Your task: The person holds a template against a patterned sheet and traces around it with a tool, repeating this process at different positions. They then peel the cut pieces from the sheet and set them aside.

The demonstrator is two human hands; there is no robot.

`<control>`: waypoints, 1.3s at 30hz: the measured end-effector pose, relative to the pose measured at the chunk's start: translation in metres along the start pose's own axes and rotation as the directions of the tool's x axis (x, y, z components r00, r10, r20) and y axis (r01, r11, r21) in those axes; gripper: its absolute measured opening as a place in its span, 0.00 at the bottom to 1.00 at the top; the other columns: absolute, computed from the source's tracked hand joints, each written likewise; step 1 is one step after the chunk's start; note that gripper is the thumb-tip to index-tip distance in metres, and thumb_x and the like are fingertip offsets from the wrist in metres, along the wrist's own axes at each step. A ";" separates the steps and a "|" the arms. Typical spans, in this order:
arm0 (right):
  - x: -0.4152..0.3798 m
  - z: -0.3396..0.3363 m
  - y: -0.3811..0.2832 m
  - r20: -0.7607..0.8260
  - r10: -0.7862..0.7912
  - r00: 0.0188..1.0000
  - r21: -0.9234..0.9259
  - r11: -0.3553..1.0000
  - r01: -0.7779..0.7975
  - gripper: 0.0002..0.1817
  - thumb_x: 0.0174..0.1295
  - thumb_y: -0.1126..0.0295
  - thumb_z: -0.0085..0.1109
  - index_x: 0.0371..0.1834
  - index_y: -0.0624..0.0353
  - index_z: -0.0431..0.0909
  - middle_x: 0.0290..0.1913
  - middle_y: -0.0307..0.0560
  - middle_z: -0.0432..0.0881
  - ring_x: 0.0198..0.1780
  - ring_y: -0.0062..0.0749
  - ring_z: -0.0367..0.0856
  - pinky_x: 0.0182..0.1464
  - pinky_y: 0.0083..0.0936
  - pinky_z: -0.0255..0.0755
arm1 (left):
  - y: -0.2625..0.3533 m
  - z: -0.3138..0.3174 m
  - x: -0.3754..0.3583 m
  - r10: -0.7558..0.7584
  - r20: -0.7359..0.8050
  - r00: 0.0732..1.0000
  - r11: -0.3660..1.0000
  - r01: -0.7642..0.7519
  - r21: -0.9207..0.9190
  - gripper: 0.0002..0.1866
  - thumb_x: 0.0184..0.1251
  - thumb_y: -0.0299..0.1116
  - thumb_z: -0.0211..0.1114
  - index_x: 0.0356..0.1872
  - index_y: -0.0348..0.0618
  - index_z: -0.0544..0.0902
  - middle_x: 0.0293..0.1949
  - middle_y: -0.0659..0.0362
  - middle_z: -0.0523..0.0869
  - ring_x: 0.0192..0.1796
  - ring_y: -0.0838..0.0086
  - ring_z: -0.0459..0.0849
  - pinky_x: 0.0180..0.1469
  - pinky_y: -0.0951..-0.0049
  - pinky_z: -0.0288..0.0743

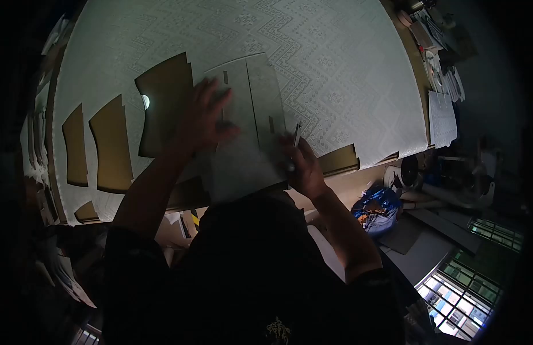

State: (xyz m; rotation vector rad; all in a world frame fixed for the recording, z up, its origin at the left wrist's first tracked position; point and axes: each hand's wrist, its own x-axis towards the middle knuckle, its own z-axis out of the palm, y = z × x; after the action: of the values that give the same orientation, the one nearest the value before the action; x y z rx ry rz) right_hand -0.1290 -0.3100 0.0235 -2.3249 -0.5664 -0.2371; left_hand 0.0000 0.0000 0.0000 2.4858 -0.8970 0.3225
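My left hand [204,119] is open, its fingers spread over a pale grey card template [235,106] with a lengthwise line and narrow slots. Whether the palm presses on it or hovers is hard to tell, as the fingers are slightly blurred. At the template's right edge, my right hand [304,169] is closed around a slim silver tool [297,135] that points up and away from me; its exact kind does not show. Left of my left hand lies a brown card panel [163,103] with a half-round notch, partly covered by that hand.
A white patterned cloth [347,75] covers the table. Narrower brown card pieces [112,144] lie on the left, and another brown piece [338,160] sits at the near edge. Papers [443,118] rest on the right edge. A blue bag [377,207] stands below, near a barred window [459,302].
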 end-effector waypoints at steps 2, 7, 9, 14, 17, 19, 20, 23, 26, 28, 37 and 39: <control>0.001 0.000 -0.003 -0.012 -0.004 1.000 0.026 1.000 0.005 0.23 0.56 0.74 0.77 0.54 0.60 0.79 0.63 0.57 0.86 0.69 0.60 0.80 0.68 0.48 0.77 | 0.000 -0.002 0.000 0.023 -0.019 1.000 1.000 -0.022 0.014 0.49 0.57 0.66 0.77 0.75 0.45 0.77 0.81 0.39 0.63 0.81 0.35 0.60 0.79 0.35 0.63; 0.001 0.001 0.003 -0.025 -0.033 0.999 0.024 0.999 0.033 0.23 0.56 0.75 0.76 0.54 0.61 0.79 0.63 0.58 0.85 0.68 0.60 0.80 0.69 0.47 0.77 | 0.000 -0.001 0.003 0.022 -0.024 0.999 1.000 -0.021 0.017 0.49 0.57 0.67 0.76 0.74 0.45 0.78 0.80 0.38 0.64 0.80 0.34 0.61 0.79 0.36 0.63; 0.000 0.001 0.002 -0.021 -0.028 0.999 0.025 0.999 0.029 0.23 0.55 0.75 0.76 0.55 0.61 0.79 0.63 0.59 0.85 0.68 0.61 0.80 0.69 0.47 0.77 | 0.000 -0.001 0.002 0.025 -0.024 0.999 1.000 -0.025 0.010 0.49 0.57 0.67 0.76 0.74 0.45 0.78 0.80 0.38 0.64 0.80 0.34 0.61 0.79 0.37 0.63; -0.001 0.001 0.003 -0.026 -0.053 0.998 0.018 0.998 0.054 0.24 0.53 0.76 0.77 0.54 0.63 0.79 0.62 0.62 0.84 0.68 0.63 0.80 0.68 0.48 0.78 | -0.002 0.001 0.001 0.036 -0.035 0.999 0.999 -0.035 0.026 0.49 0.57 0.68 0.76 0.74 0.45 0.78 0.80 0.38 0.64 0.81 0.34 0.61 0.79 0.37 0.62; -0.001 0.003 0.005 -0.046 -0.083 0.995 0.011 0.996 0.084 0.24 0.53 0.76 0.77 0.53 0.63 0.79 0.61 0.63 0.84 0.66 0.63 0.80 0.66 0.49 0.79 | -0.002 0.004 0.000 0.032 -0.049 0.998 0.999 -0.031 0.013 0.49 0.57 0.68 0.75 0.75 0.46 0.77 0.80 0.38 0.64 0.81 0.35 0.61 0.79 0.38 0.62; 0.001 0.002 0.005 -0.047 -0.088 0.995 0.019 0.996 0.089 0.24 0.53 0.76 0.77 0.53 0.63 0.79 0.61 0.63 0.85 0.66 0.64 0.81 0.65 0.49 0.79 | -0.001 0.002 0.000 0.015 -0.032 0.999 1.000 -0.015 0.019 0.49 0.57 0.68 0.75 0.75 0.47 0.77 0.80 0.38 0.64 0.81 0.35 0.61 0.79 0.38 0.62; 0.001 0.002 0.004 -0.048 -0.084 0.995 0.021 0.996 0.085 0.24 0.53 0.76 0.76 0.52 0.63 0.79 0.61 0.63 0.85 0.65 0.64 0.81 0.64 0.49 0.80 | 0.000 0.000 0.001 0.003 -0.013 1.000 1.000 -0.002 0.015 0.49 0.57 0.68 0.75 0.75 0.48 0.76 0.80 0.38 0.64 0.81 0.36 0.61 0.79 0.39 0.62; 0.002 0.000 0.002 -0.041 -0.071 0.997 0.018 0.997 0.072 0.23 0.53 0.76 0.76 0.52 0.63 0.79 0.61 0.63 0.85 0.64 0.63 0.81 0.63 0.49 0.80 | 0.001 -0.001 0.001 0.002 -0.004 1.000 0.999 -0.001 0.047 0.49 0.57 0.68 0.75 0.76 0.48 0.76 0.80 0.38 0.64 0.81 0.36 0.61 0.80 0.39 0.62; 0.002 0.001 0.002 -0.036 -0.055 0.998 0.022 0.998 0.056 0.22 0.53 0.76 0.75 0.51 0.63 0.79 0.61 0.63 0.85 0.64 0.63 0.81 0.63 0.49 0.80 | 0.001 -0.001 0.002 -0.006 0.004 1.000 0.998 0.006 0.056 0.49 0.57 0.68 0.75 0.75 0.48 0.77 0.80 0.38 0.64 0.81 0.36 0.61 0.80 0.39 0.62; 0.002 0.001 0.003 -0.035 -0.063 0.997 0.010 0.998 0.063 0.22 0.53 0.76 0.75 0.51 0.63 0.79 0.61 0.63 0.85 0.64 0.63 0.81 0.63 0.48 0.80 | 0.001 -0.001 0.001 -0.003 -0.008 1.000 0.999 0.003 0.048 0.49 0.57 0.67 0.75 0.75 0.48 0.77 0.79 0.38 0.65 0.81 0.36 0.61 0.79 0.39 0.62; 0.001 0.002 0.001 -0.021 -0.049 0.999 -0.025 0.998 0.049 0.23 0.53 0.76 0.76 0.52 0.61 0.79 0.61 0.61 0.85 0.65 0.62 0.82 0.64 0.47 0.80 | 0.012 -0.002 0.018 -0.018 0.003 1.000 0.994 0.017 0.105 0.41 0.60 0.58 0.76 0.68 0.39 0.80 0.75 0.39 0.70 0.77 0.38 0.66 0.77 0.40 0.66; 0.000 0.002 0.000 -0.017 -0.051 0.999 -0.032 0.998 0.050 0.23 0.52 0.76 0.77 0.52 0.61 0.79 0.61 0.61 0.85 0.65 0.62 0.82 0.64 0.48 0.80 | 0.014 0.003 0.031 -0.042 0.049 0.998 0.987 0.034 0.154 0.39 0.61 0.56 0.75 0.66 0.35 0.81 0.72 0.39 0.72 0.76 0.39 0.68 0.76 0.41 0.68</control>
State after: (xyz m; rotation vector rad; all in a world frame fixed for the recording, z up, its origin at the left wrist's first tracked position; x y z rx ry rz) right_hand -0.1286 -0.3087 0.0218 -2.3386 -0.6173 -0.2926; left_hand 0.0144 -0.0278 0.0135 2.6603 -0.8747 0.3264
